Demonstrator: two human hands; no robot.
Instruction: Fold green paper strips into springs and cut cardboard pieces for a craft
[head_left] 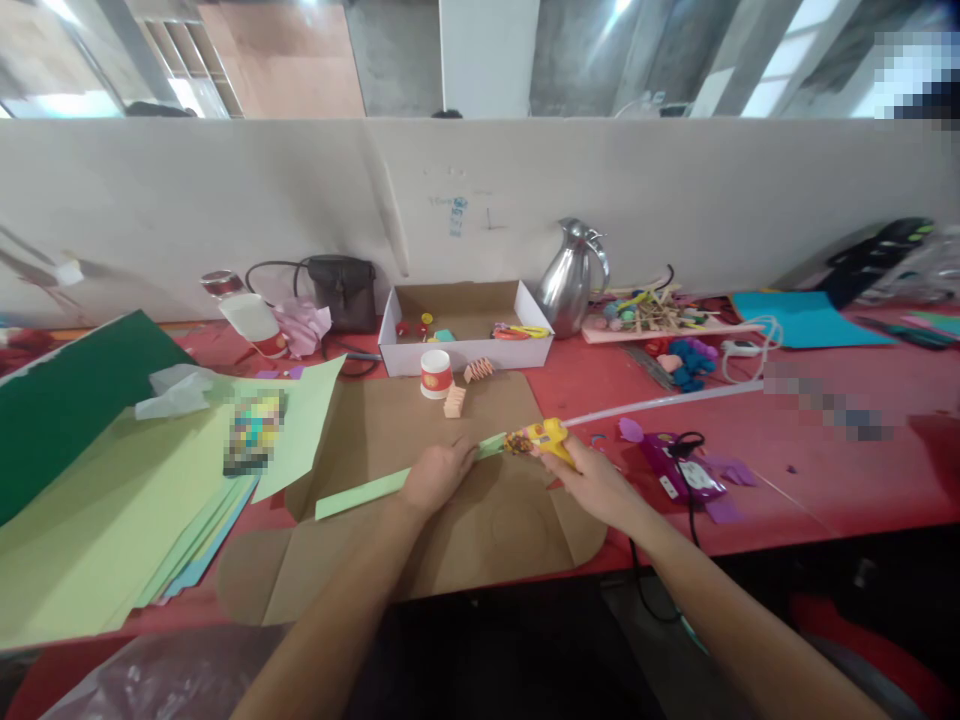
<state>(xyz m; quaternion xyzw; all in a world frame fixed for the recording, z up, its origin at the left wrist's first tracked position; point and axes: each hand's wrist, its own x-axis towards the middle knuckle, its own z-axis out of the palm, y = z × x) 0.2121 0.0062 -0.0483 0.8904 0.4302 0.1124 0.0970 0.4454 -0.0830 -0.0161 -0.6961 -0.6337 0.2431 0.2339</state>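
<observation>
1. We're working over the long red worktable (825,420), with a flattened brown cardboard sheet (420,520) right in front of us as the mat.
2. A stack of big pale green paper sheets (97,520) crowds the left edge, so the free room is mostly to the right of the cardboard.
3. Our left hand (437,475) pinches the long light green paper strip (360,492), fingers closed over it near its far end, and the strip lies flat across the cardboard.
4. Our right hand (592,478) is wrapped tight round the yellow glue gun (541,438), nozzle at the strip's tip. We'd say keep fingertips back from the nozzle and the cord (637,570) slack.
</observation>
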